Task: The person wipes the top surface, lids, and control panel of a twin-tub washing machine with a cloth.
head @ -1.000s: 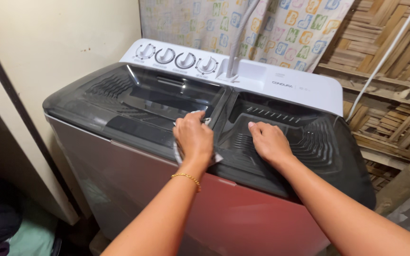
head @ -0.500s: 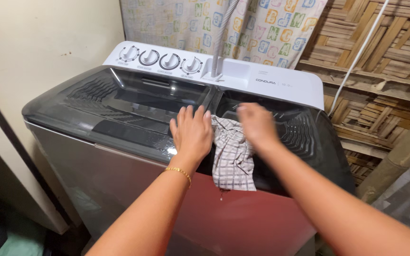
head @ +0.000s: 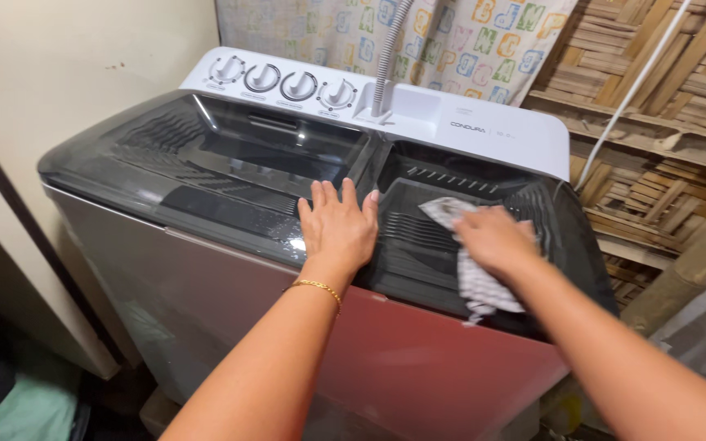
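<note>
The right hand (head: 496, 238) covers much of a checked grey-and-white cloth (head: 477, 282), so its grip is hard to read; the fingers look loosely curled and press the cloth onto the dark, ribbed plastic right lid (head: 443, 245) of a twin-tub washing machine (head: 418, 367), the cloth's lower end hanging over the front edge; the left hand (head: 338, 227) lies flat, fingers spread, holding nothing, where the two lids meet; a gold bracelet (head: 318, 287) circles its wrist; behind, four round dials (head: 281, 82), a grey corrugated hose (head: 389, 49), a patterned curtain (head: 475, 41) and woven bamboo wall (head: 663, 82).
</note>
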